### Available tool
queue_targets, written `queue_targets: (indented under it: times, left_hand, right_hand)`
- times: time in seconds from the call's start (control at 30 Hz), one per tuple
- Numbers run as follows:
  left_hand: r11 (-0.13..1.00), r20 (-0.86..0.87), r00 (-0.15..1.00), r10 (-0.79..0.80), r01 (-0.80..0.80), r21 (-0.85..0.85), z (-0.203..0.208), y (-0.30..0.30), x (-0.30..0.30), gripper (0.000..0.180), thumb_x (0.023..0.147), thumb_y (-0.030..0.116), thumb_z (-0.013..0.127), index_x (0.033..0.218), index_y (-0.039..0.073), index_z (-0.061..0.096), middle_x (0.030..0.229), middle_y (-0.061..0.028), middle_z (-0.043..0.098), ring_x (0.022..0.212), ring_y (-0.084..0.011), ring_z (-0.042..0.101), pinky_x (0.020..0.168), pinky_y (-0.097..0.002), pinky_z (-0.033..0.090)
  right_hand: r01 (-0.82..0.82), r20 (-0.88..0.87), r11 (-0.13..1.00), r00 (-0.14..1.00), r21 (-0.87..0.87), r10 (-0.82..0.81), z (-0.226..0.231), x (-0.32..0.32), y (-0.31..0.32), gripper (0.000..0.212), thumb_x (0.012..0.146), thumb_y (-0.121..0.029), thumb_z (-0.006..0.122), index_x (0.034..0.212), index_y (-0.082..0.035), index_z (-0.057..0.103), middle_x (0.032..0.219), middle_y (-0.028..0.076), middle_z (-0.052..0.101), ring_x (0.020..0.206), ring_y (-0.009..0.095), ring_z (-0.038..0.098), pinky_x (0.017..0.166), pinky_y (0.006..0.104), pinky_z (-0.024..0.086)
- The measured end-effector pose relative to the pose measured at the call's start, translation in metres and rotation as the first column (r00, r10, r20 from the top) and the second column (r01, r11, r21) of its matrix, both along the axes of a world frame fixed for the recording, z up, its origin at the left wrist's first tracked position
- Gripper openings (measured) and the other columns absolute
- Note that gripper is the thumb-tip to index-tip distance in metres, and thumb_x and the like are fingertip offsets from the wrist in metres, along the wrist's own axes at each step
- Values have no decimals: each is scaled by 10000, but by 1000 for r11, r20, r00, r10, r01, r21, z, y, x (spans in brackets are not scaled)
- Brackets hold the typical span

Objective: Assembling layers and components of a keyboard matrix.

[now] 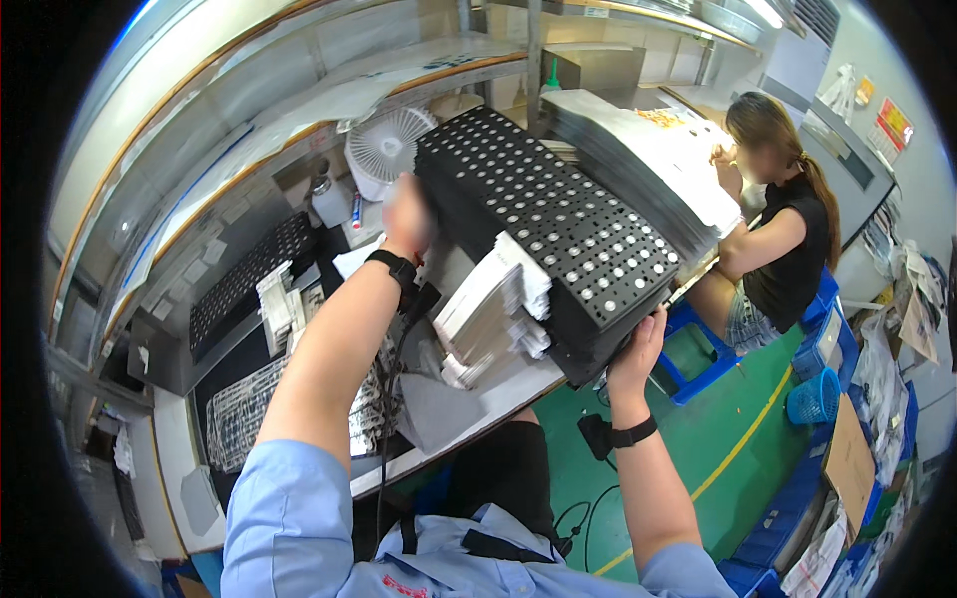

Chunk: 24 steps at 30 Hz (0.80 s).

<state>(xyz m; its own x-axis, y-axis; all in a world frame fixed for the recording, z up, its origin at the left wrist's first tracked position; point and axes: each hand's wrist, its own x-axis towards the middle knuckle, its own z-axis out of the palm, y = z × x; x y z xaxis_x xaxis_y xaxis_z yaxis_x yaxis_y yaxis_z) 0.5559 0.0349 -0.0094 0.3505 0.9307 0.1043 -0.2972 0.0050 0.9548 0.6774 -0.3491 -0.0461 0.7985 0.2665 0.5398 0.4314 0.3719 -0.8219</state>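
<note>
A thick stack of black sheets (543, 204) with rows of pale round dots lies slanted across the bench in front of me. My right hand (638, 354) grips its near right corner, fingers under the edge. Beside the stack's far left end is my left hand (407, 221); motion blurs its fingers, and I cannot tell whether it touches the sheets. Against the near left side of the stack leans a bundle of white folded paper pieces (490, 309), partly blurred. Both wrists wear black bands.
A white fan (387, 145) and a bottle (327, 199) stand behind my left hand. More dotted black sheets (249, 279) and a patterned black-and-white pile (244, 414) lie at left. A seated person (788, 219) works at far right, near a blue stool (693, 354). A cable (387, 429) hangs over the bench edge.
</note>
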Motion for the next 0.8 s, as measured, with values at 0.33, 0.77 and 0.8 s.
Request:
queue_targets:
  times: [0.33, 0.77, 0.8]
  left_hand:
    - [918, 294, 935, -199, 283, -278, 17, -27, 32, 768, 904, 668, 276, 1352, 75, 473, 1307, -149, 553, 1179, -320, 536, 1037, -436, 395]
    - [943, 292, 955, -48, 140, -302, 12, -23, 38, 741, 948, 608, 229, 1250, 7, 542, 1166, -131, 628, 1044, -282, 603, 936, -380, 464]
    - [939, 291, 956, -43, 138, -316, 3, -14, 39, 741, 948, 608, 229, 1250, 7, 542, 1166, -131, 628, 1044, -282, 603, 936, -380, 464]
  right_hand:
    - [-5, -199, 998, 980, 61, 17, 15, 1, 1, 649, 971, -557, 367, 1166, 45, 511, 1145, 123, 507, 1079, 199, 466, 973, 339, 327]
    - [15, -366, 994, 930, 109, 26, 21, -1, 9, 550, 1018, -464, 321, 1132, 21, 552, 1012, 71, 596, 908, 144, 539, 825, 275, 420]
    - [14, -368, 995, 929, 94, 22, 21, -1, 8, 550, 1018, -464, 321, 1132, 21, 552, 1012, 71, 596, 908, 144, 539, 825, 275, 420]
